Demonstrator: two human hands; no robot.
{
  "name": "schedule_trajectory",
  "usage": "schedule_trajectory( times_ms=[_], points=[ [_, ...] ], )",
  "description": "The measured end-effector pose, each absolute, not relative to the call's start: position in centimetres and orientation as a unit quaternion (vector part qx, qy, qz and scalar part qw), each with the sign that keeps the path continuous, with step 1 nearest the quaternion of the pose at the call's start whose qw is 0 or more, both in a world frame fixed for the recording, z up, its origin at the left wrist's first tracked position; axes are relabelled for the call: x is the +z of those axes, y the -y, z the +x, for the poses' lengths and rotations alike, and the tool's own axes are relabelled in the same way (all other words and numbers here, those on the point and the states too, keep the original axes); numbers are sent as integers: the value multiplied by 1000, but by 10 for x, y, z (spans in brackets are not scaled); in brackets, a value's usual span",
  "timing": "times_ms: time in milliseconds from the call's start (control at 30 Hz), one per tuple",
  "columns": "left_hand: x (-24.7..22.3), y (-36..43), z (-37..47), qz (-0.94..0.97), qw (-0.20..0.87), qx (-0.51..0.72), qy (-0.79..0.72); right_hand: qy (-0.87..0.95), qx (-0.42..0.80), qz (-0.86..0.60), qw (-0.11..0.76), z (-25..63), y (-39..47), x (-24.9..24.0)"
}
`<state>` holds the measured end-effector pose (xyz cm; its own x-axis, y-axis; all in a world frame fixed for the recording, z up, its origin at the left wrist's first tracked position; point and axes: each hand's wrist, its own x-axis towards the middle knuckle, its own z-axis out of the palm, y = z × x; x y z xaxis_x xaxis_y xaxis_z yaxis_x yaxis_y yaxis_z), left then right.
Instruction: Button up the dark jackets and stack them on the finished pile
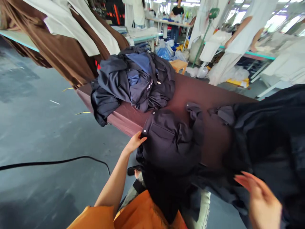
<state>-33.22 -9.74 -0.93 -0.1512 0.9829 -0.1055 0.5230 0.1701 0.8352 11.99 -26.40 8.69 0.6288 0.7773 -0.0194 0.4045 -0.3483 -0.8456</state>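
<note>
A dark jacket [166, 136] with round snap buttons lies over the near edge of the table and hangs down toward my lap. My left hand [135, 143] pinches its left edge, just below a pale snap. At the lower right, my right hand [262, 197] is held over dark cloth with its fingers stretched out and nothing seen in them. Beside it, a large heap of dark garments [269, 133] covers the right end of the table. Where the jacket ends and that heap begins is hard to make out.
The brown-covered table [197, 89] carries a rumpled pile of dark garments [133, 79] at its far left. Brown and white cloth [71, 41] drapes over another table behind. A black cable [71, 160] crosses the floor at left. A person in white [247, 38] stands beyond the table.
</note>
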Motion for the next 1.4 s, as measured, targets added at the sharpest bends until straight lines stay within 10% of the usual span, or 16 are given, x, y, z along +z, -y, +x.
schedule_trajectory(
  times_ms=[433, 867, 1400],
  points=[
    [105, 165, -246, 797, 241, 420, -362, 505, 587, -538, 333, -65, 125, 139],
    [90, 180, -175, 762, 93, 546, -335, 379, 203, -511, 744, -6, 122, 254],
    [143, 224, -156, 783, 68, 544, -294, 422, -165, -399, 797, 99, 189, 443]
  ],
)
